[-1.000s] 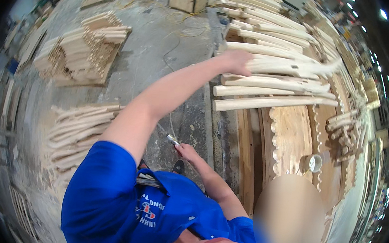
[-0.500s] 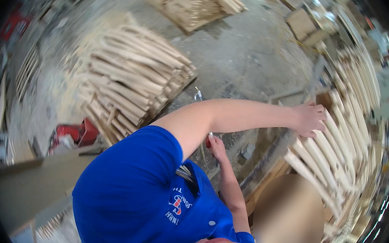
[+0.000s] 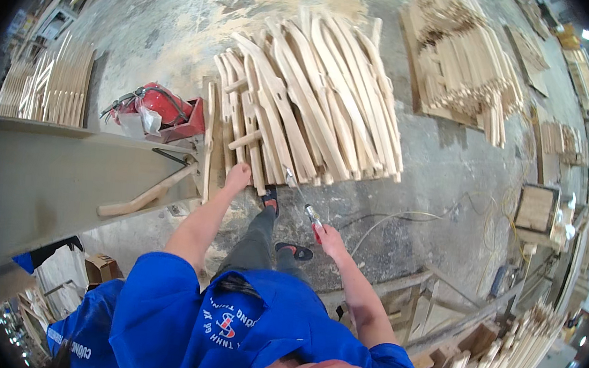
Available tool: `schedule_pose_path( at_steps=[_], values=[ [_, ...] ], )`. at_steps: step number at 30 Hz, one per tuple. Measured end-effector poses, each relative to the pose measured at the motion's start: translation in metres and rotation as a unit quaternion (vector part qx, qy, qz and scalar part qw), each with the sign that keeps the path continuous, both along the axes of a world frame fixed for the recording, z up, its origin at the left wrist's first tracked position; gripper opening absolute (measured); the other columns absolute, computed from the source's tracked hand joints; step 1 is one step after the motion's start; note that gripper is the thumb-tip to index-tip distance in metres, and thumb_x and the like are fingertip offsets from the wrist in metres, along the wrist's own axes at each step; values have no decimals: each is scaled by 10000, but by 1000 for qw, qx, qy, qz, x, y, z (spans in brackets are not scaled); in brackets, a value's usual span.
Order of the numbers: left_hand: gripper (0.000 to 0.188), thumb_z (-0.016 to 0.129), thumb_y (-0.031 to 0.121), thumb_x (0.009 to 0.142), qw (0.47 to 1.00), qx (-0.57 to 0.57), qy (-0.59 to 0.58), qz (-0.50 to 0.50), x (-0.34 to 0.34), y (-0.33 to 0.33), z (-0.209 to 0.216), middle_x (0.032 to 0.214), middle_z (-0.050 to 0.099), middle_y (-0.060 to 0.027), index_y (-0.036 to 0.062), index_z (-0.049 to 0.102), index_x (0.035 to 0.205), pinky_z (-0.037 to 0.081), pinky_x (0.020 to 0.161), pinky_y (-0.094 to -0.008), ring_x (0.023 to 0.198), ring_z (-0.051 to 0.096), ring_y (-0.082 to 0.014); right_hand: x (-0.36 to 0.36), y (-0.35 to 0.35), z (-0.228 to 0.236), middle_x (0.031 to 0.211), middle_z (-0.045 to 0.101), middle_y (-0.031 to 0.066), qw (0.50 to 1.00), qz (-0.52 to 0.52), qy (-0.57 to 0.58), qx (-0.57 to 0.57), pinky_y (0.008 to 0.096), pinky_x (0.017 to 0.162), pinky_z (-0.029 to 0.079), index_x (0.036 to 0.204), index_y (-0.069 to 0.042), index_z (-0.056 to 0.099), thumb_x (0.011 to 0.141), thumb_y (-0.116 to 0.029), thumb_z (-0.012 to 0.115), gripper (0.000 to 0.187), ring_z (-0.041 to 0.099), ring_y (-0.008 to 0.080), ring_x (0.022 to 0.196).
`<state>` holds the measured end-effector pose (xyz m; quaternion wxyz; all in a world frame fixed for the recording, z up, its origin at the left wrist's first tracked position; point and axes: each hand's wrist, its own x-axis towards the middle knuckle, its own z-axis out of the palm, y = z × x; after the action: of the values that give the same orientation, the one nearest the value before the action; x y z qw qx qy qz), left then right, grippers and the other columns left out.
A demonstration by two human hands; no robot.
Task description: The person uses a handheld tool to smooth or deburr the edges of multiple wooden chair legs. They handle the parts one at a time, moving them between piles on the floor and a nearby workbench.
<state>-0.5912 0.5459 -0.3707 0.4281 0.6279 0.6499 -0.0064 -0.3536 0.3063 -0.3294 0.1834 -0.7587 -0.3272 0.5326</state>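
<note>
"What is the biggest thing by you?"

"A pile of long wooden sticks. They lie side by side on a flat board on the floor, and lots of them are a bit bent. Their near ends sit along the board's near edge."

"And what comes after that?"

"A red machine. It is on the floor, past the board's left edge. Then there is one loose bent stick, off the near left corner."

"Do you have anything in your hands?"

"Yes, a tool with a red handle and a long thin silver tip. The fingers of my right hand are wrapped around the red part. That hand is out in front of the board's near edge, a little apart from the sticks. The tip points back at the stick ends, near the middle of that edge. I can't tell if it touches them."

"What about your other hand?"

"My left hand is at the board's near left corner, right by the stick ends. Its fingers are curled in and narrow. I can't tell if they hold a stick, because the back of my hand hides them."

"What is the smallest thing?"

"A short stick. It lies across the long ones, just past my left fingers."
</note>
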Motion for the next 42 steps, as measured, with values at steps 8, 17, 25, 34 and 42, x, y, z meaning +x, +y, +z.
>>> schedule_pose_path(
  at_steps=[8, 17, 25, 34, 42],
  values=[
    [485, 591, 282, 776, 992, -48, -63, 100, 58, 59, -70, 959, 614, -193, 28, 451, 1164, 466, 790, -367, 892, 604, -301, 37, 180, -52, 628, 564, 62, 984, -146, 90, 44, 252, 343, 280, 891, -36, 588, 906, -393, 437, 388, 381, 96, 374],
    [623, 661, 272, 740, 939, -154, -137, 275, 175, 91, -139, 1102, 539, -222, 0, 364, 1216, 414, 899, -413, 1041, 522, -354, 74, 299, -74, 601, 540, 44, 981, -90, 164, -42, 235, 295, 244, 943, -55, 557, 906, -395, 434, 363, 342, 73, 332],
    [529, 676, 199, 705, 957, -74, 13, 279, 214, 69, -149, 1120, 495, -255, -39, 405, 1092, 414, 888, -429, 1027, 504, -384, 131, 304, -90, 611, 538, 45, 985, -38, 118, -116, 234, 292, 236, 924, -76, 531, 915, -392, 405, 340, 328, 78, 331],
    [497, 646, 331, 745, 815, -86, -271, 505, 163, 48, -138, 863, 601, -103, 6, 492, 1088, 453, 746, -327, 824, 579, -233, 122, 327, -69, 631, 555, 53, 982, 37, 145, -113, 233, 288, 243, 965, -78, 519, 911, -418, 414, 360, 325, 78, 337],
    [514, 648, 404, 693, 906, 47, -89, 411, 94, 13, -123, 917, 629, -211, 16, 548, 1015, 456, 768, -423, 881, 603, -355, 120, 305, -75, 736, 592, 81, 978, -13, 181, -98, 221, 301, 261, 997, -44, 539, 921, -414, 387, 407, 335, 69, 347]
  ],
)
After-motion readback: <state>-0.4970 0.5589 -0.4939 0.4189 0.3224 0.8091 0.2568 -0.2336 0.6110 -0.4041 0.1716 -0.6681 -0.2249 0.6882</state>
